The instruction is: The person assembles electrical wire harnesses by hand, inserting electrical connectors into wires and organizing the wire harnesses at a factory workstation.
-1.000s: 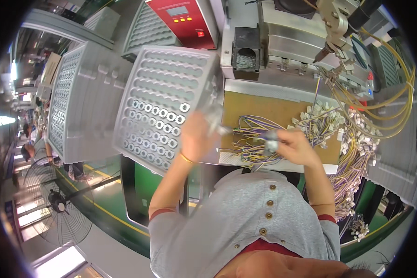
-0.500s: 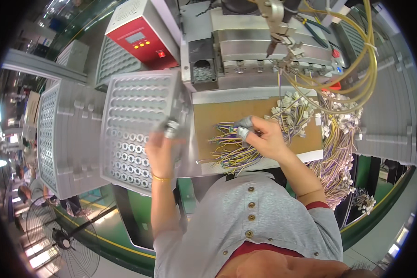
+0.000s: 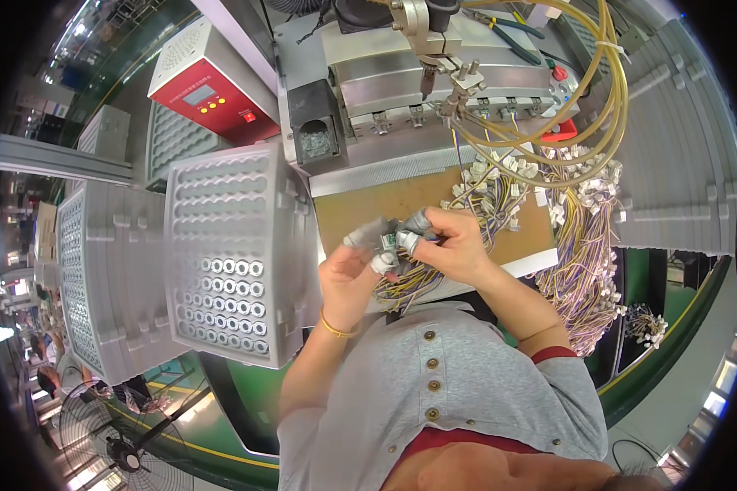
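My left hand [image 3: 348, 278] and my right hand [image 3: 457, 250] meet over the brown work board, with grey covers on the fingertips. My right hand pinches the end of a cable, where a small green piece [image 3: 388, 241] shows between the hands. The left fingers close around the same spot; blur and the covers hide what they hold. Beneath both hands lies a bundle of yellow and purple cables [image 3: 409, 286]. To the left, a pale plastic tray [image 3: 221, 188] carries rows of silver rings [image 3: 236, 286] in its nearer half.
White-plugged cables [image 3: 577, 245] hang in a thick heap over the board's right side. Behind the board [image 3: 360, 209] stands a metal fixture [image 3: 442, 78] with a nozzle [image 3: 427, 82] and looped yellow tubes [image 3: 618, 98]. A red control box [image 3: 213, 94] and stacked trays [image 3: 123, 278] are at left.
My left hand has moved right, from the tray's edge to my right hand. My right hand has kept its pinch on the cable. The whole view has shifted slightly.
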